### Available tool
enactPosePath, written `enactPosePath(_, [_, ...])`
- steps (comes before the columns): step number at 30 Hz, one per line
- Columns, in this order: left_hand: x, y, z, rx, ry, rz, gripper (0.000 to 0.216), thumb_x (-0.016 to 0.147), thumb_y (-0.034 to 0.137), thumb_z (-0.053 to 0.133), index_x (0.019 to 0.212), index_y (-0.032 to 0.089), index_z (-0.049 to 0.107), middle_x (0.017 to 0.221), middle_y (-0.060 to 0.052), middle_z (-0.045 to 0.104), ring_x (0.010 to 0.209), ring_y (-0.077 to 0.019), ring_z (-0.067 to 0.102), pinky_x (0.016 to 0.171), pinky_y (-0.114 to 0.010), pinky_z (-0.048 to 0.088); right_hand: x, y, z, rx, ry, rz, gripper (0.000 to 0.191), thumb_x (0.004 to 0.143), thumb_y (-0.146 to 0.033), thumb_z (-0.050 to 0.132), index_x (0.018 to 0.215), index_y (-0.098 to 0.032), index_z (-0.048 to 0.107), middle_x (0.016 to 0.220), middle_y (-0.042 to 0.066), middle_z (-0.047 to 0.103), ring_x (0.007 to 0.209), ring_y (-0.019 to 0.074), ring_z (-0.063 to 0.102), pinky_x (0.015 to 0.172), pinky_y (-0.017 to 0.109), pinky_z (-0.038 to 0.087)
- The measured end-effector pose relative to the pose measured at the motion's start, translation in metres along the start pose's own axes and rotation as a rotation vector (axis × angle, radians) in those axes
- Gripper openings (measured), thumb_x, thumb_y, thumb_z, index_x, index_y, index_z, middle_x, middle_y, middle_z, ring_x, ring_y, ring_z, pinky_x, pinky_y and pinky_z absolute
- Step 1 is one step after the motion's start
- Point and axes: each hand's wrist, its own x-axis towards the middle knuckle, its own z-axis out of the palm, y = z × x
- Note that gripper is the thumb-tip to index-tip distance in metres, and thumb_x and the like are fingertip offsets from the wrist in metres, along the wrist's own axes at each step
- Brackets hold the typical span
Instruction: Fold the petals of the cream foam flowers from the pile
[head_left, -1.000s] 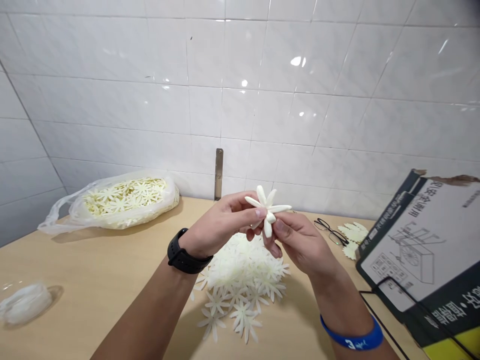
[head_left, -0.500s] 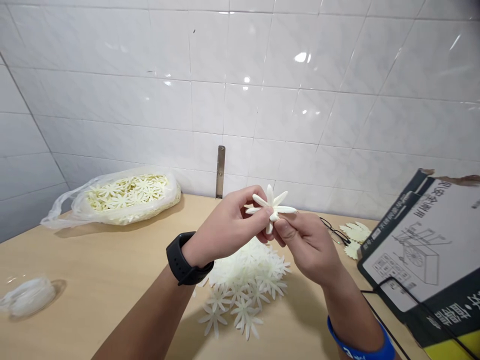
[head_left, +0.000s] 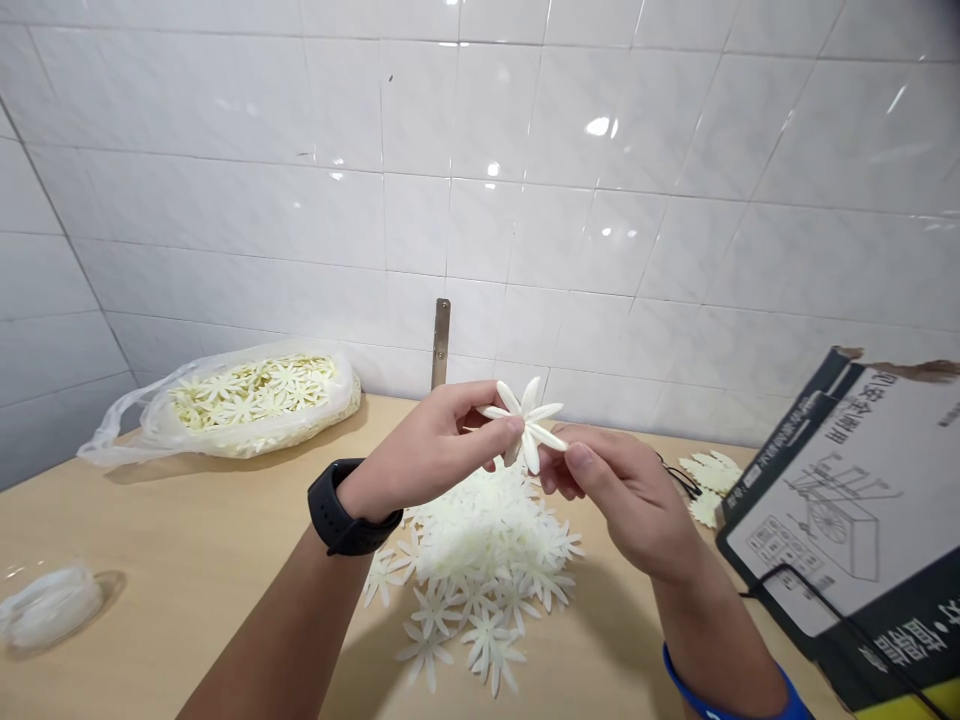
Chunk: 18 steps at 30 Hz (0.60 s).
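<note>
A white artificial flower (head_left: pixel 531 412) with narrow petals is held up between both hands, facing me. My left hand (head_left: pixel 442 445) pinches it near its centre, thumb on the front and the other fingers behind. The thumb and forefinger of my right hand (head_left: pixel 619 490) are closed on the tip of its lower right petal. Beneath the hands, a heap of loose white flower pieces (head_left: pixel 480 540) lies on the table, its back part hidden by the left hand.
At the back left, a plastic bag (head_left: pixel 262 440) holds many pale flower pieces. A clear plastic bundle (head_left: pixel 49 605) lies at the left. On the right are a printed box (head_left: pixel 832 520), a black cable (head_left: pixel 817 595), glasses (head_left: pixel 684 478) and more cut pieces (head_left: pixel 709 480) on the wooden table (head_left: pixel 247 540).
My right hand has shifted from the flower's centre to a petal's tip at the right. The flower has turned, and the left hand has moved slightly left.
</note>
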Motion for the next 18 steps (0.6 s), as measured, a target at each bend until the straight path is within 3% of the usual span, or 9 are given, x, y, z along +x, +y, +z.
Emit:
enactPosePath(7, [-0.001,0.0,-0.001,-0.092,-0.072,0.037,0.021,0.09,0.027,0.058,0.074,0.014,0.057,0.066,0.002,0.055,0.061,-0.0075,0.05,0.056,-0.019,0.04,0.0,0.001,0.001,-0.145,0.122,0.053,0.029,0.097,-0.03,0.047,0.072,-0.019,0.058,0.063,-0.002,0.051,0.058,0.0117,0.045,0.054,0.025,0.035])
enactPosePath(12, [0.005,-0.012,0.005,-0.267,-0.163,0.035,0.023,0.089,0.032,0.059,0.075,0.014,0.056,0.065,0.002,0.054,0.061,-0.0084,0.05,0.056,-0.021,0.04,0.002,0.008,0.007,-0.061,0.139,0.067,0.036,0.097,-0.033,0.047,0.064,-0.019,0.051,0.057,-0.003,0.045,0.053,0.0105,0.041,0.049,0.024,0.031])
enactPosePath(18, [0.009,-0.017,0.005,-0.16,-0.088,0.03,0.023,0.09,0.032,0.057,0.076,0.013,0.056,0.068,0.001,0.055,0.065,-0.0094,0.051,0.06,-0.022,0.041,0.002,0.008,0.014,-0.076,0.17,0.019,0.035,0.097,-0.032,0.047,0.065,-0.019,0.054,0.056,-0.004,0.048,0.052,0.0099,0.043,0.05,0.023,0.033])
